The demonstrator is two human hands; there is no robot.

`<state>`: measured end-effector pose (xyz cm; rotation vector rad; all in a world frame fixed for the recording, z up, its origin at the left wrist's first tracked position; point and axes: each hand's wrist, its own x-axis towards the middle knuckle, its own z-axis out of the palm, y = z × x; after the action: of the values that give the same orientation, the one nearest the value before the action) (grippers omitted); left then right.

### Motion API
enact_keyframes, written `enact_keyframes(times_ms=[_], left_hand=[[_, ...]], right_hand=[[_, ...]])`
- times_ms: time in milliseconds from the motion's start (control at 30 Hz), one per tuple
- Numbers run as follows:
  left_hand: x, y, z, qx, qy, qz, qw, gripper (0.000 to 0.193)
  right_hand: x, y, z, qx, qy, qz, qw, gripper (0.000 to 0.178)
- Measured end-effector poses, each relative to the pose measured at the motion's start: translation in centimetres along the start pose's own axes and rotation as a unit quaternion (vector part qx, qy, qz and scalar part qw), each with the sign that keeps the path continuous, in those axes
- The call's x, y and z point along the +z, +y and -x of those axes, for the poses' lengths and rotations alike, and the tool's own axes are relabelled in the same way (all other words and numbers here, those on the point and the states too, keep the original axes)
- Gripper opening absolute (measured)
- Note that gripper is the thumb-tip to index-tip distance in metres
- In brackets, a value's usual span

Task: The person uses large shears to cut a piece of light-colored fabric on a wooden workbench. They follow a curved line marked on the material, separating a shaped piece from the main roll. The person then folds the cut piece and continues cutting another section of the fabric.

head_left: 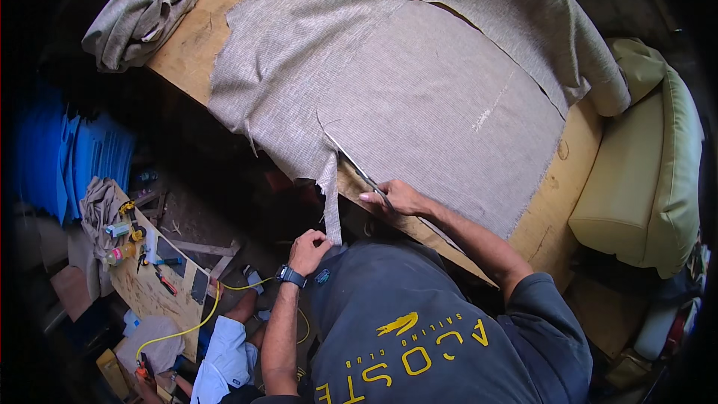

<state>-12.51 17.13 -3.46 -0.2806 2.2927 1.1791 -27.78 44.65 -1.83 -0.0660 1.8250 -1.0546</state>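
Grey woven fabric (284, 52) lies spread over a wooden table, with a large flatter panel (441, 90) of similar cloth on top of it. My right hand (396, 198) is closed round the handles of a pair of scissors (357, 167) at the table's near edge. Their blades point up and left, into the fabric beside the panel's left edge. A narrow fabric strip (331, 202) hangs off the edge next to the blades. Its lower end is pinched between the thumb and fingers of my left hand (309, 252), close to my body.
Bare wood of the table (557, 179) shows at right. A crumpled cloth heap (153, 11) sits at the far left corner. A pale green cushioned seat piece (636, 157) stands at right. Lower left, a board (161, 277) bears tools; a person in light shorts (224, 359) is beside a yellow hose (191, 328).
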Motion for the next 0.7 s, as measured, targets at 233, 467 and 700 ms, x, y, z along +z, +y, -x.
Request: enact_keyframes(times_ms=[233,467,700], left_hand=[[-0.4,-0.4,0.2,0.003,-0.009,-0.006,1.0,0.025],[-2.0,-1.6,1.0,-0.001,-0.003,-0.005,1.0,0.025],[-3.6,-2.1,1.3,-0.02,-0.009,-0.025,0.999,0.025]], right_hand=[[0.5,0.3,-1.1,-0.029,0.027,-0.009,0.999,0.065],[2.1,-0.2,-2.0,0.005,0.034,-0.045,0.998,0.062],[2.9,-1.6,-3.4,-0.008,0.051,-0.084,0.995,0.066]])
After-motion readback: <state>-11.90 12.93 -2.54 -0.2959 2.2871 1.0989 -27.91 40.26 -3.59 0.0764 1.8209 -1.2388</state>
